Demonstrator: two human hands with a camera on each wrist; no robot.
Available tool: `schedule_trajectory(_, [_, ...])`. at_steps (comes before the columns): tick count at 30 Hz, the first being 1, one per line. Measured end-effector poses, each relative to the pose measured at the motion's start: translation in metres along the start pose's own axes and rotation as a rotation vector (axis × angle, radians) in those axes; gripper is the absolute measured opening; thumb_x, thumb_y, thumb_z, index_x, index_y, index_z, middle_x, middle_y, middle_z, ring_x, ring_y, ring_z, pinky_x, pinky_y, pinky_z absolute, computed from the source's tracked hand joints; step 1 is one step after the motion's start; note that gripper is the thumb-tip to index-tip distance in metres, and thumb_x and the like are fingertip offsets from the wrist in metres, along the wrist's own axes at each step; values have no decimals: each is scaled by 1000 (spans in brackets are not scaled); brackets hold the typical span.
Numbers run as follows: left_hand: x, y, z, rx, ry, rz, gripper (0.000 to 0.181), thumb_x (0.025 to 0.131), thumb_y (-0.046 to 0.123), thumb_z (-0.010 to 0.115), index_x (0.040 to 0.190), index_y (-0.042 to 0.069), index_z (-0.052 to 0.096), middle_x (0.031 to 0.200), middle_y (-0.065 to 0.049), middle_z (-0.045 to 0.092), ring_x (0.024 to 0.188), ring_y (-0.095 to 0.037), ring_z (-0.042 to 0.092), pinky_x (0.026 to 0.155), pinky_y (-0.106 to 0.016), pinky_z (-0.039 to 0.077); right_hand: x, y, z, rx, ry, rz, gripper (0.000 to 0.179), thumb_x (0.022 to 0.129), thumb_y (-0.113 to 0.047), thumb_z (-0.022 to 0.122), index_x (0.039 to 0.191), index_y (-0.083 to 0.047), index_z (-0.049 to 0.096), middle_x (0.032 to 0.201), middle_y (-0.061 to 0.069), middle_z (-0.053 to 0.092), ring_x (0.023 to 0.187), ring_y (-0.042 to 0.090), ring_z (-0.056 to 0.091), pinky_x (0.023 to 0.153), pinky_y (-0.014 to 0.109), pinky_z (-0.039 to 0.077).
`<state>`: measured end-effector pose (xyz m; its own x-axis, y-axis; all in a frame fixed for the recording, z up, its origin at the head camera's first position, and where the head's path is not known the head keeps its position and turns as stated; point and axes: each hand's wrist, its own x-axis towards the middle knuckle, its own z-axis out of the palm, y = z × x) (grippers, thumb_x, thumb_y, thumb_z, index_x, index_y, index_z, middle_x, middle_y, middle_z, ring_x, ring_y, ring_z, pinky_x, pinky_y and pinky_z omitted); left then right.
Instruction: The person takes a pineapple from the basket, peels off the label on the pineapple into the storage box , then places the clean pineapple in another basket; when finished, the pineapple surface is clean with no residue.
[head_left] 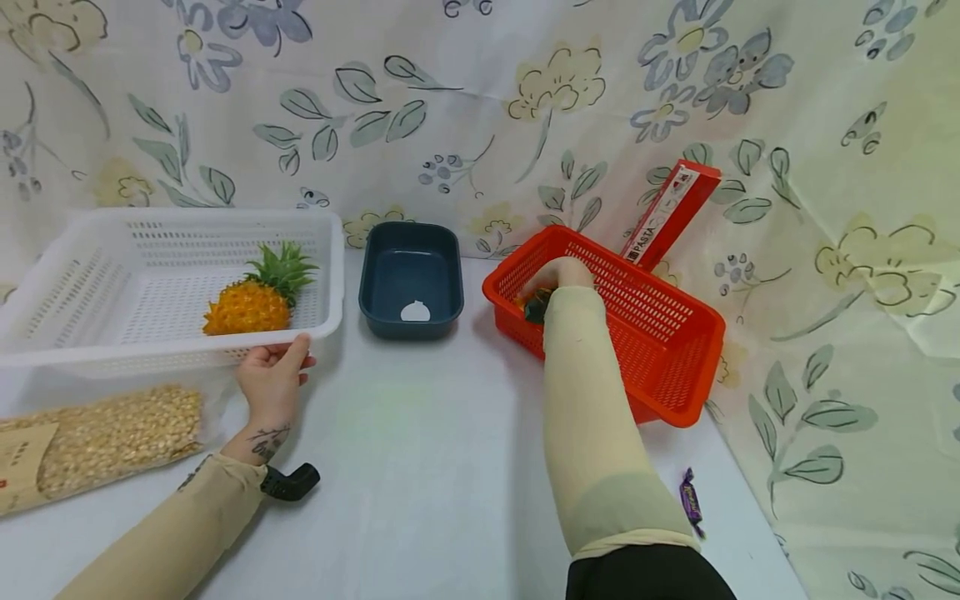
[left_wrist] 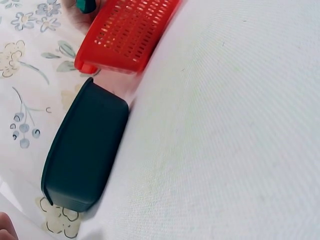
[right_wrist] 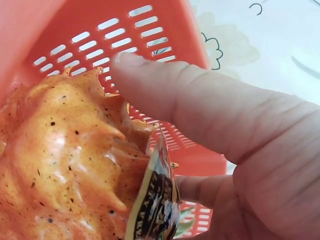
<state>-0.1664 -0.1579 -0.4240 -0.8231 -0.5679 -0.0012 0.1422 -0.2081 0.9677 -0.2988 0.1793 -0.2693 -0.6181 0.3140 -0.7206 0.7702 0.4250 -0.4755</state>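
My left hand (head_left: 272, 379) pinches the front rim of the white basket (head_left: 168, 337), near its right corner, fingers below the rim. A small orange pineapple (head_left: 251, 308) with green leaves lies inside that basket. My right hand (head_left: 564, 271) is at the left end of the red basket (head_left: 675, 358), holding an orange spiky horned melon (right_wrist: 60, 160). In the right wrist view my thumb lies along its spikes and the other fingers pass behind it. A black label with gold edges (right_wrist: 155, 200) stands at its side. The fruit hides most of those fingers.
A dark blue bin (head_left: 411, 279) stands between the baskets. A bag of pale kernels (head_left: 123, 437) lies before the white basket. A red pasta box (head_left: 671, 212) leans behind the red basket, and a purple wrapped candy (head_left: 690, 500) lies near the table's right edge.
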Motion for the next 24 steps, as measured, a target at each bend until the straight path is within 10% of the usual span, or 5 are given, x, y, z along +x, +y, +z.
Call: schedule_trajectory(24, [-1,2,1,37,4,-32,18,78,23,75,77,11,62,59,5,65,51,-4,60,44,-16,46,36,-5,4,-160,26,-106,81,80,-32,71,140,-5,25,135,11,36,115,26,37,100,40,41])
